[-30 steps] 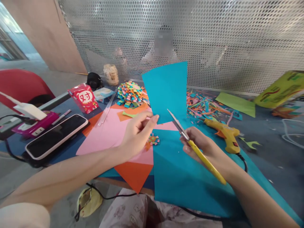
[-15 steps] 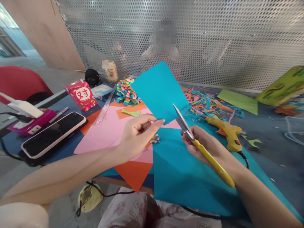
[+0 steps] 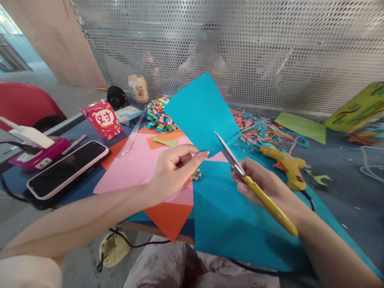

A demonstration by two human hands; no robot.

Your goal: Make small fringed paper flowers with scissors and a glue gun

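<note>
A phone [image 3: 69,170] lies on the counter [image 3: 345,164] at left, with a red box [image 3: 102,120] just beyond. Next, above pink paper [image 3: 123,172], the left hand [image 3: 175,172] pinches 1 corner of a raised blue sheet [image 3: 202,112] between thumb and finger. The right hand [image 3: 261,180] grips yellow-handled scissors [image 3: 268,204], blades angled toward the sheet. Farther right, a yellow glue gun [image 3: 294,170] lies near that hand.

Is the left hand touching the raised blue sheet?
Touching: the head view shows the left hand pinching the raised blue sheet near its lower corner, holding it up off the table.
</note>
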